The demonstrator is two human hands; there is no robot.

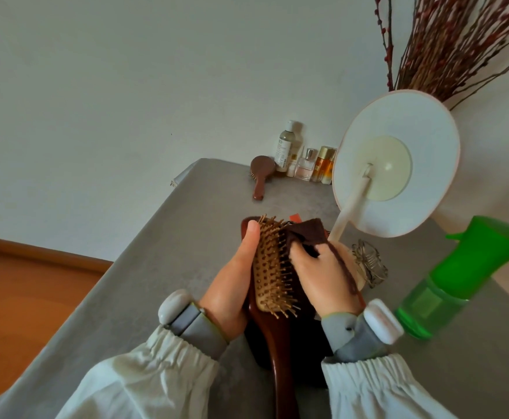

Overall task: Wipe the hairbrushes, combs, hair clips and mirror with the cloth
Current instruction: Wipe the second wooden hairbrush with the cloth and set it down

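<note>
A translucent green plastic spray bottle (pixel 446 285) stands near the right edge of the grey cloth-covered table (pixel 162 252). At the table's far edge, against the white wall (pixel 126 86), is a tight cluster of bottles: a tall pale bottle with a white cap (pixel 288 146), a small clear glass perfume bottle (pixel 305 166) just beside it, and an amber bottle with a gold cap (pixel 324 164) next to that. Dried reddish-brown branches (pixel 446 40) fan upward by the far right corner. Beyond the left edge lies an orange-brown wooden floor (pixel 20 288).
</note>
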